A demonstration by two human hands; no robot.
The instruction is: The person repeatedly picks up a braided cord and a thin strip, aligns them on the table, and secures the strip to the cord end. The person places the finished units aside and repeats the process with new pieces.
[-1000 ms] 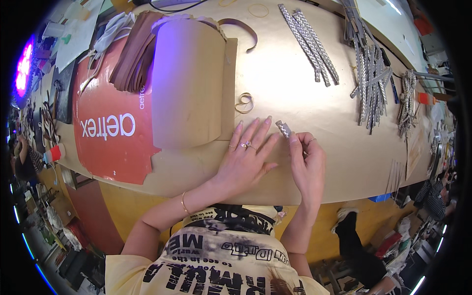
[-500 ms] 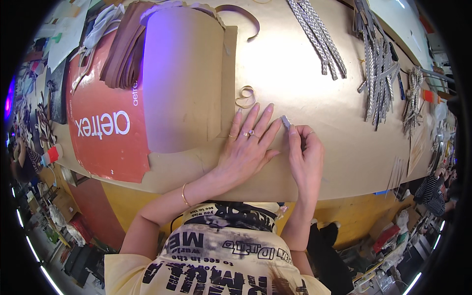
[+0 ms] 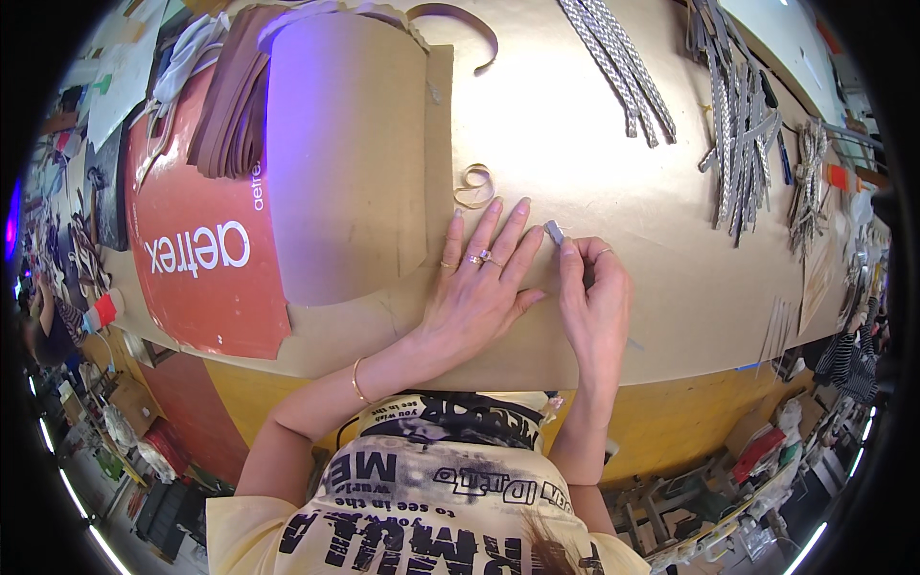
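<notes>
My left hand (image 3: 484, 278) lies flat on the brown board covering the table, its fingers spread and nothing in them. Close to its index finger, my right hand (image 3: 596, 283) pinches a short silver-grey strip (image 3: 554, 232) between thumb and finger. Most of that strip's lower end is hidden by the fingertips. Just beyond my left fingertips a thin tan strip (image 3: 473, 187) lies curled in a loop.
A tan cardboard sheet (image 3: 345, 163) and a red box panel (image 3: 206, 287) lie on the left, with brown strips (image 3: 230, 105) at their far end. Silver braided strips (image 3: 628, 77) and grey strip bundles (image 3: 743, 144) lie far right. A brown curved strip (image 3: 484, 34) is at the back.
The view has shifted slightly. Both hands keep nearly the same place and pose, with the strip still pinched in my right hand. A dark shape on the floor at lower right is gone.
</notes>
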